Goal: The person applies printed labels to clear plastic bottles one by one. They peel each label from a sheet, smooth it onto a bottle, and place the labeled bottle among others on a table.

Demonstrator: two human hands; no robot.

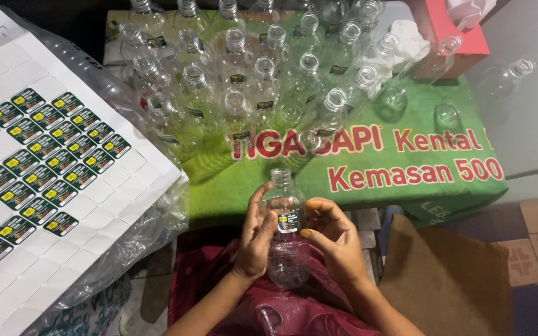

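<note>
Both hands cradled a clear, uncapped plastic bottle over the lap: left hand wrapped around its side, right hand thumbing the small dark label. Uneven pressure could have creased it. Labelled bottles crowded the green carton's far edge.

You hold a clear bottle bearing a dark green and yellow label. Matching stickers dot your white sheet. The carton is green with red lettering; your lap cloth is maroon.

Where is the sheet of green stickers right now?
The sticker sheet lies at the left of the head view, on clear plastic wrap, beside the cluster of empty bottles.
</note>
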